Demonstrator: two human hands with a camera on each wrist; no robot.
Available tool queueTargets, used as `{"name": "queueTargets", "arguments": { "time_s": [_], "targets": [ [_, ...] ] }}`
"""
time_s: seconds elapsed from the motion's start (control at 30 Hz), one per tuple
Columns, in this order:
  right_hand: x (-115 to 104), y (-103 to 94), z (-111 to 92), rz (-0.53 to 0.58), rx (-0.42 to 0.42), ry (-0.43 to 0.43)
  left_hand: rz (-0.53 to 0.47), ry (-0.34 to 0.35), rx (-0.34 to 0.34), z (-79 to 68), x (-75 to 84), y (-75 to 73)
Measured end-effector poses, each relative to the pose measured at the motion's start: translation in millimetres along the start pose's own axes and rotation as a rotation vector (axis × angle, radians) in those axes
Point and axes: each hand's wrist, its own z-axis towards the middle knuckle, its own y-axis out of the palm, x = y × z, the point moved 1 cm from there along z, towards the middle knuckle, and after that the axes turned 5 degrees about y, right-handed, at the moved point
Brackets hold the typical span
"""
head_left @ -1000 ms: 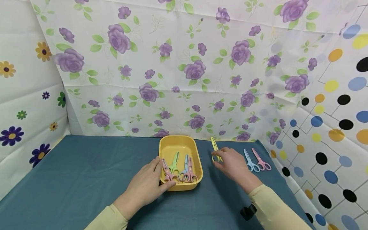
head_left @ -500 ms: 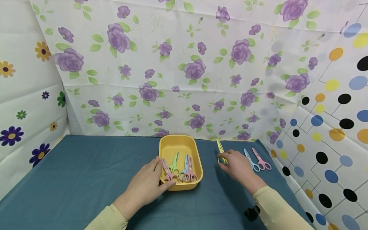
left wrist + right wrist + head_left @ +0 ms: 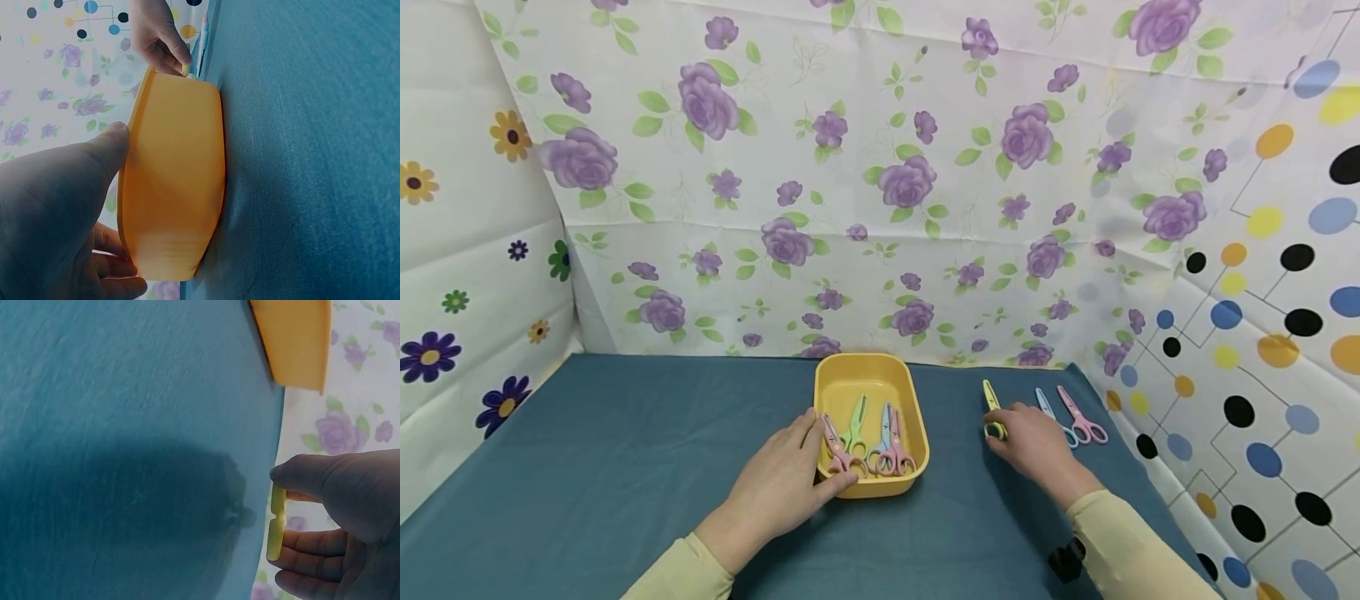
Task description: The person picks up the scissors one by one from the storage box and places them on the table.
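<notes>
My left hand (image 3: 771, 479) rests against the near left corner of a yellow plastic tray (image 3: 867, 368), fingers along its left side and thumb over the front rim. Inside the tray lie several children's scissors: pink scissors (image 3: 842, 454), green scissors (image 3: 855, 425), blue scissors (image 3: 883, 442) and another pink pair. To the right of the tray, my right hand (image 3: 1033, 442) pinches yellow scissors (image 3: 991, 394) by the handle loops, blades pointing away from me. In the right wrist view, the handle edge (image 3: 275, 540) shows between thumb and fingers, above the cloth.
Beyond my right hand, light blue scissors (image 3: 1043, 403), partly hidden by it, and pink scissors (image 3: 1078, 414) lie side by side on the blue-green tablecloth (image 3: 625, 467). A flowered curtain (image 3: 850, 183) hangs at the back, and a dotted one (image 3: 1262, 392) on the right.
My right hand has moved right and slightly toward me with the yellow scissors, coming over the light blue pair's handles. My left hand and the tray have stayed put.
</notes>
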Motion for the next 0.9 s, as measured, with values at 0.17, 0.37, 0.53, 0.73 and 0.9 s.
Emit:
{"name": "queueTargets", "arguments": {
  "time_s": [0.17, 0.37, 0.53, 0.73, 0.9],
  "targets": [
    [7.5, 4.4, 0.1, -0.004, -0.021, 0.005, 0.002, -0.014, -0.004, 1.6, -0.6, 1.2],
    [13.1, 7.4, -1.1, -0.012, -0.025, -0.01, 0.005, -0.015, 0.002, 2.4, -1.3, 1.8],
    [16.2, 9.7, -2.0, -0.02, -0.033, -0.002, 0.001, -0.012, 0.003, 2.5, -1.5, 2.3],
    [19.8, 11.9, -1.9, -0.035, -0.038, 0.007, 0.001, -0.009, 0.006, 2.8, -1.7, 2.8],
    [22.7, 13.5, -2.0, -0.03, -0.046, 0.02, -0.001, -0.01, 0.006, 2.2, -1.4, 2.5]
  ]
}}
